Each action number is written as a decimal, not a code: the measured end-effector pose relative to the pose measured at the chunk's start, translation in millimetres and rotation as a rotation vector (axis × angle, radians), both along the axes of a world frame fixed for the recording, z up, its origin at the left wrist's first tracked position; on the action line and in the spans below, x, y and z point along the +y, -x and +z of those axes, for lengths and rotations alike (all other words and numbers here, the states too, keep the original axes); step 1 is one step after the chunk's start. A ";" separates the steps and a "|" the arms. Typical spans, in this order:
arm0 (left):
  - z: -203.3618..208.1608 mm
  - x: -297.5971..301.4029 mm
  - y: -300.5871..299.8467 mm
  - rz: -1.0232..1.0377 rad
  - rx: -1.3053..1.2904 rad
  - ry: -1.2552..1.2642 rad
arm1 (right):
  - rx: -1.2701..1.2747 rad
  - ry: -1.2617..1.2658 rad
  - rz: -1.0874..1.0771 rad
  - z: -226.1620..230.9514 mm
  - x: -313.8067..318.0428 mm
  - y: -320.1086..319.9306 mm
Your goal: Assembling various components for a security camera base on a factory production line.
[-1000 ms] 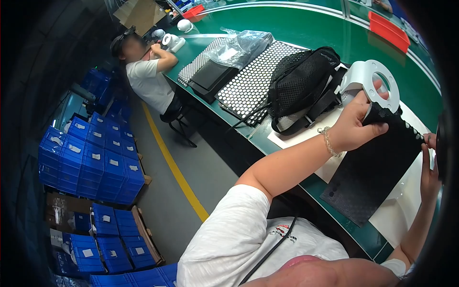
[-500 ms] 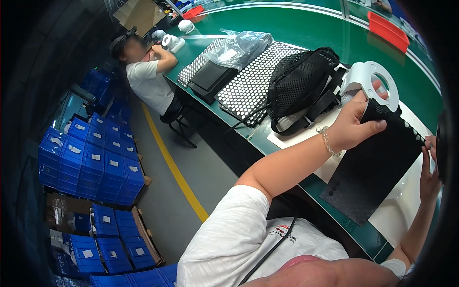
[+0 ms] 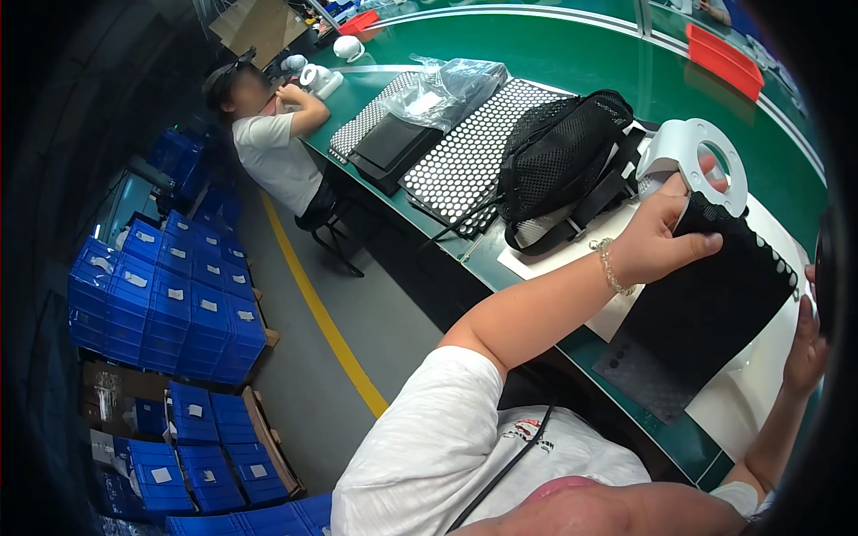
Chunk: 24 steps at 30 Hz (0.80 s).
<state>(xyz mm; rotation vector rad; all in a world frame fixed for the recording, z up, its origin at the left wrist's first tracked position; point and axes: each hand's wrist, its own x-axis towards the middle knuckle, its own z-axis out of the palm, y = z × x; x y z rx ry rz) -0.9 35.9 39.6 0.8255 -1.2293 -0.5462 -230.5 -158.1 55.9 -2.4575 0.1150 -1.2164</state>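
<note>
Black perforated mesh sheet (image 3: 706, 308), flat and stiff-looking, sits at right of frame, tilted, one corner up by the white ring-shaped plastic part (image 3: 693, 152), opposite corner low over the green bench edge (image 3: 554, 67). Change vs. a sec ago: very little; sheet and both hands sit in nearly the same spots, so the hold looks steady, work w/ the sheet not moved on.

Left hand (image 3: 661, 237), beaded bracelet on wrist, pinches the sheet's upper-left edge, thumb on top, fingers curled under: closed on the sheet. Right hand (image 3: 804, 348), far right edge of frame, touches the sheet's right side w/ fingers up; can't tell if it grips.

Upper centre: black mesh bag (image 3: 563, 170), white-dotted mat (image 3: 465, 156). Upper left: a seated co-worker (image 3: 277, 147).
</note>
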 end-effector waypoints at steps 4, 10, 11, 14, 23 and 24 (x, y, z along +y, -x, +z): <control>2.6 -4.6 6.9 -0.043 0.005 0.017 | 0.005 -0.111 0.039 15.3 21.7 -8.0; 0.1 3.9 4.4 0.007 -0.068 0.025 | -0.015 -0.005 0.145 31.8 65.8 -60.0; -0.2 4.3 4.2 0.015 -0.062 0.041 | 0.000 -0.037 0.119 31.6 68.8 -62.8; 0.9 4.3 4.7 0.018 -0.083 0.003 | 0.023 -0.050 0.099 33.7 75.4 -61.9; 0.1 3.7 6.3 0.051 -0.172 0.032 | -0.040 -0.026 0.160 32.5 85.0 -55.2; 0.2 4.2 6.1 0.052 -0.172 0.030 | -0.060 -0.012 0.154 31.7 85.9 -56.2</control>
